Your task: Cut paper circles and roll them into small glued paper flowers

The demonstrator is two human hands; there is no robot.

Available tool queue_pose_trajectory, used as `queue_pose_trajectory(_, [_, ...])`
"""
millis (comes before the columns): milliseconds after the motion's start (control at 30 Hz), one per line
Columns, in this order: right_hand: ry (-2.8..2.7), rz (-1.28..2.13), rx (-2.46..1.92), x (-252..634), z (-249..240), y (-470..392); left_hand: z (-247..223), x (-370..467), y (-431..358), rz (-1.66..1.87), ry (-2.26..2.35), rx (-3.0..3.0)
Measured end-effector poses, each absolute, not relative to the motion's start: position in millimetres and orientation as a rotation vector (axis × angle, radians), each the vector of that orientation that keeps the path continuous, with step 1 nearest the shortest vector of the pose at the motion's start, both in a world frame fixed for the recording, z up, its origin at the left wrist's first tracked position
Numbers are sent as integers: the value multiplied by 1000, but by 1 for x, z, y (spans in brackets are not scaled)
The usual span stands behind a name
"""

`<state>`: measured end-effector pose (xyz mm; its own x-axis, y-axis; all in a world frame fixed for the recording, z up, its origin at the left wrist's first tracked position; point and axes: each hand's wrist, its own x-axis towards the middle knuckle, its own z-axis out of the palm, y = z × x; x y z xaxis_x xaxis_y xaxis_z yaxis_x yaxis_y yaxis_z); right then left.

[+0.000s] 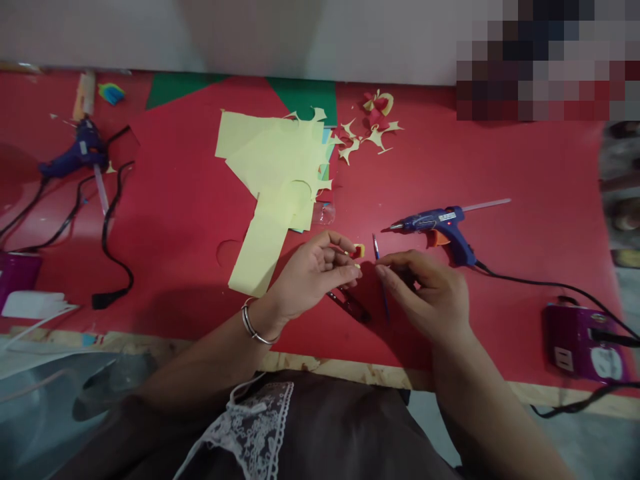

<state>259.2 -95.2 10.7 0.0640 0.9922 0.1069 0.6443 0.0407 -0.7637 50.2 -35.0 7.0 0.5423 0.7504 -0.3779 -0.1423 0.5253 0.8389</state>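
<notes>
My left hand is closed, its fingers curled and the thumb drawn in. At its fingertips is a small red and yellow paper piece, partly hidden by the fingers. Facing it, my right hand makes a pinch with thumb and forefinger; what it pinches, if anything, is too small to see. A thin blue pen-like stick lies on the red table, passing beneath the right fingertips. Below the left hand lies a dark slim tool, partly covered. Beyond the right hand, a blue glue gun with an orange trigger rests on its side.
Yellow paper sheets lie left of centre on the red tabletop, with yellow offcuts beside them. Another glue gun and black cables are at left. A purple box with a cord stands at right.
</notes>
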Motion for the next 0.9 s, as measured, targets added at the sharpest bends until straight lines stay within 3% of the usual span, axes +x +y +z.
queue_pose_trajectory(333, [-1796,783,-1434,253,11,-98,6,51,-39,578,807,1043])
queue_pose_trajectory(900, [-1849,639,-1376,252,9,-97,4,51,-41,611,816,1193])
